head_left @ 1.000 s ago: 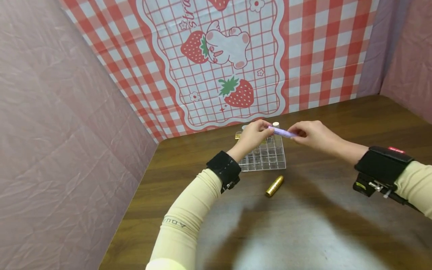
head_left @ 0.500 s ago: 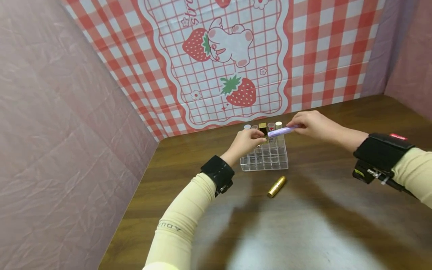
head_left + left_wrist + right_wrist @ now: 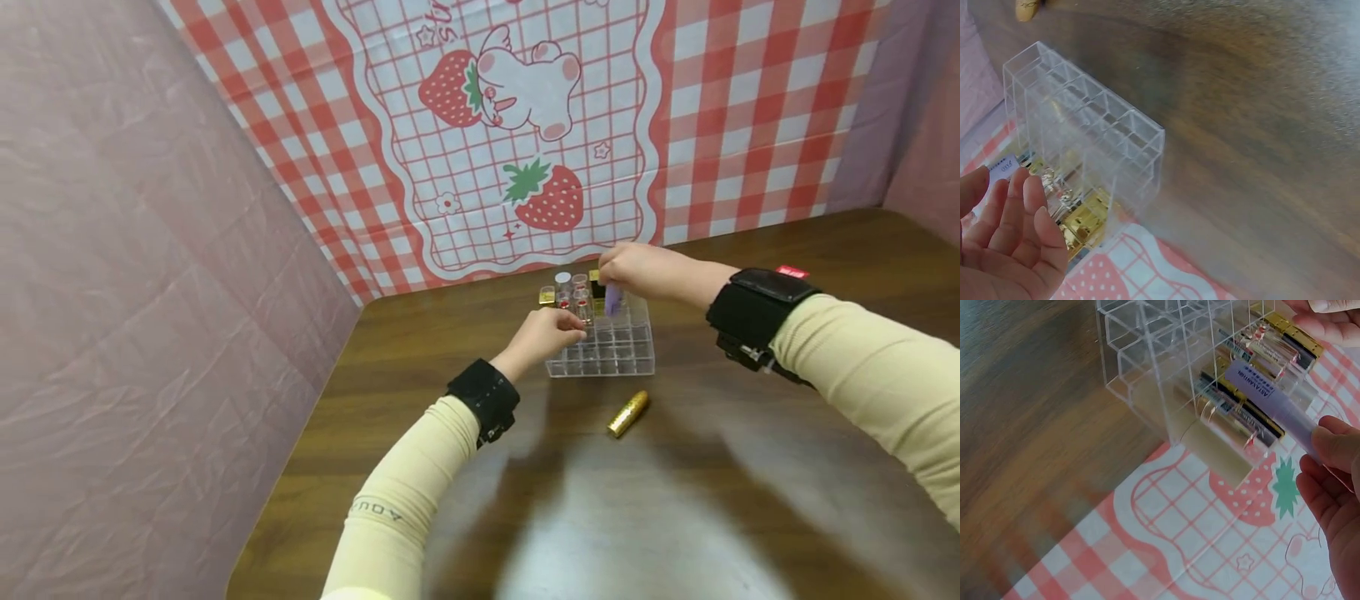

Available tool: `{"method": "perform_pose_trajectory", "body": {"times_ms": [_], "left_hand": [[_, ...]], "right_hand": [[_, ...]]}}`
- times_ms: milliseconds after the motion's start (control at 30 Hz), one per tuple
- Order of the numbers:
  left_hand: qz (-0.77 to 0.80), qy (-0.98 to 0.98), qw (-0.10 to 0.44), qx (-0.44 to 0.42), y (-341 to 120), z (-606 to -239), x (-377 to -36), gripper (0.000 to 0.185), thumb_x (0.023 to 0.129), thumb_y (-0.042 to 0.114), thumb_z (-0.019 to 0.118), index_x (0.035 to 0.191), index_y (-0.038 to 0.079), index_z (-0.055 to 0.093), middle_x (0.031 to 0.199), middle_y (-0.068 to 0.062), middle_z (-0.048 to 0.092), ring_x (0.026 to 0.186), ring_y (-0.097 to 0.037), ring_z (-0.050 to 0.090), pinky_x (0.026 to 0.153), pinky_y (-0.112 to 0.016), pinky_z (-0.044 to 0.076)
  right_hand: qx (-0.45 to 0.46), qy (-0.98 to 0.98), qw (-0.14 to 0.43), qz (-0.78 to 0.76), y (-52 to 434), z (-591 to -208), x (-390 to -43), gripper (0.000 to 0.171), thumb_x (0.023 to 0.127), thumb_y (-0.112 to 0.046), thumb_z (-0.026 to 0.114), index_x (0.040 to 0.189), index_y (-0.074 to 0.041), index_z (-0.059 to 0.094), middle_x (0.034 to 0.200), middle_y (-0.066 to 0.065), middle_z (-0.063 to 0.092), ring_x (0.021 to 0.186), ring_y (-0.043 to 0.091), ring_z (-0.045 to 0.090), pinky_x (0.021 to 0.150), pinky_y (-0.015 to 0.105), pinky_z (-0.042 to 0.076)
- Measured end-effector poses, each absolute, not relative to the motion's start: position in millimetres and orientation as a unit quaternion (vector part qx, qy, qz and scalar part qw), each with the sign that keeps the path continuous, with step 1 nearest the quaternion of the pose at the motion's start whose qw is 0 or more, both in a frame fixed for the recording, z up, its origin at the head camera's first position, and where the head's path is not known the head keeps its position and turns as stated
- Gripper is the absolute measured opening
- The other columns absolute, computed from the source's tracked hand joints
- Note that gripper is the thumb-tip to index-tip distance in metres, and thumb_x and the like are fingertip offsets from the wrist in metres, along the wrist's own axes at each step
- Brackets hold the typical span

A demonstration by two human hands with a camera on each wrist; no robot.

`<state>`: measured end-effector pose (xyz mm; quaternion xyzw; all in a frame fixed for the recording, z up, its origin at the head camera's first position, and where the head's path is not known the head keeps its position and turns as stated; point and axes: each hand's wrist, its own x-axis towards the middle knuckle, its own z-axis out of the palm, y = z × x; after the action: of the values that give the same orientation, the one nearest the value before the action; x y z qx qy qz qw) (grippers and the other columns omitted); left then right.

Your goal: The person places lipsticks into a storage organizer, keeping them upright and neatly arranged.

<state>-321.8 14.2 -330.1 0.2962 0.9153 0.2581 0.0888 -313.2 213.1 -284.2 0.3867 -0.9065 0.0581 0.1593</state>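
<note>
A clear acrylic organizer (image 3: 609, 350) with a grid of cells stands on the dark wood table (image 3: 712, 467). Its back rows hold several lipsticks (image 3: 570, 292). My right hand (image 3: 637, 268) pinches a purple tube (image 3: 612, 298) upright, its lower end inside a back cell. The right wrist view shows the purple tube (image 3: 1266, 400) between my fingers (image 3: 1335, 447), inside the organizer (image 3: 1166, 369). My left hand (image 3: 558, 331) hovers at the organizer's left side, fingers relaxed and empty. In the left wrist view the left hand (image 3: 1010, 237) lies close beside the organizer (image 3: 1085, 125); whether they touch is unclear.
A gold lipstick (image 3: 627, 413) lies on its side on the table just in front of the organizer; the gold lipstick (image 3: 1025, 7) also shows in the left wrist view. A red checked strawberry cloth (image 3: 540, 125) hangs behind, and pink walls (image 3: 135, 292) close the left.
Both hands held the purple tube level above the organizer. The left hand let go and dropped to the organizer's side. The right hand turned the tube upright and lowered it into a back cell.
</note>
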Motion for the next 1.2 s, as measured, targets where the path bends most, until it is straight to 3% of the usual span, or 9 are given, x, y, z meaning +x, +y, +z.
{"method": "perform_pose_trajectory", "body": {"times_ms": [233, 467, 700, 800, 967, 1200], "left_hand": [[0.255, 0.915, 0.092, 0.301, 13, -338, -322, 0.019, 0.088, 0.019, 0.06, 0.1, 0.008, 0.069, 0.094, -0.003, 0.069, 0.083, -0.012, 0.062, 0.069, -0.018, 0.045], [0.247, 0.913, 0.094, 0.311, 12, -341, -321, 0.02, 0.088, 0.017, 0.06, 0.102, 0.006, 0.069, 0.095, -0.005, 0.069, 0.084, -0.013, 0.062, 0.069, -0.018, 0.045], [0.245, 0.916, 0.094, 0.302, 13, -342, -320, 0.017, 0.087, 0.017, 0.06, 0.099, 0.008, 0.069, 0.093, -0.003, 0.069, 0.083, -0.01, 0.062, 0.069, -0.017, 0.045], [0.241, 0.917, 0.093, 0.302, 12, -343, -320, 0.018, 0.087, 0.017, 0.061, 0.1, 0.007, 0.069, 0.095, -0.004, 0.069, 0.084, -0.012, 0.062, 0.07, -0.018, 0.045], [0.235, 0.917, 0.09, 0.309, 12, -346, -320, 0.018, 0.087, 0.016, 0.061, 0.1, 0.006, 0.069, 0.096, -0.005, 0.069, 0.085, -0.012, 0.063, 0.07, -0.017, 0.045], [0.226, 0.919, 0.09, 0.31, 13, -348, -322, 0.017, 0.087, 0.017, 0.061, 0.098, 0.007, 0.069, 0.096, -0.003, 0.069, 0.084, -0.01, 0.062, 0.071, -0.016, 0.044]], "right_hand": [[0.394, -0.903, 0.157, 0.061, 207, -292, -322, 0.017, 0.074, 0.014, 0.063, 0.081, -0.001, 0.07, 0.08, 0.011, 0.064, 0.079, 0.028, 0.062, 0.068, 0.035, 0.051], [0.398, -0.901, 0.161, 0.053, 201, -297, -324, 0.016, 0.074, 0.013, 0.064, 0.079, -0.001, 0.07, 0.078, 0.009, 0.063, 0.076, 0.025, 0.061, 0.066, 0.034, 0.051], [0.397, -0.905, 0.152, 0.0, 199, -309, -319, 0.015, 0.076, 0.011, 0.063, 0.076, -0.004, 0.066, 0.08, 0.008, 0.047, 0.068, 0.018, 0.048, 0.057, 0.031, 0.041], [0.402, -0.896, 0.185, -0.045, 197, -319, -320, 0.013, 0.075, 0.008, 0.065, 0.071, -0.005, 0.065, 0.074, 0.007, 0.046, 0.066, 0.018, 0.048, 0.055, 0.029, 0.04], [0.387, -0.894, 0.219, -0.054, 197, -331, -323, 0.014, 0.073, 0.009, 0.067, 0.07, -0.005, 0.065, 0.074, 0.008, 0.054, 0.073, 0.024, 0.056, 0.062, 0.032, 0.046], [0.371, -0.906, 0.201, -0.031, 195, -329, -325, 0.015, 0.073, 0.011, 0.065, 0.075, -0.003, 0.068, 0.075, 0.009, 0.059, 0.074, 0.024, 0.059, 0.064, 0.034, 0.048]]}}
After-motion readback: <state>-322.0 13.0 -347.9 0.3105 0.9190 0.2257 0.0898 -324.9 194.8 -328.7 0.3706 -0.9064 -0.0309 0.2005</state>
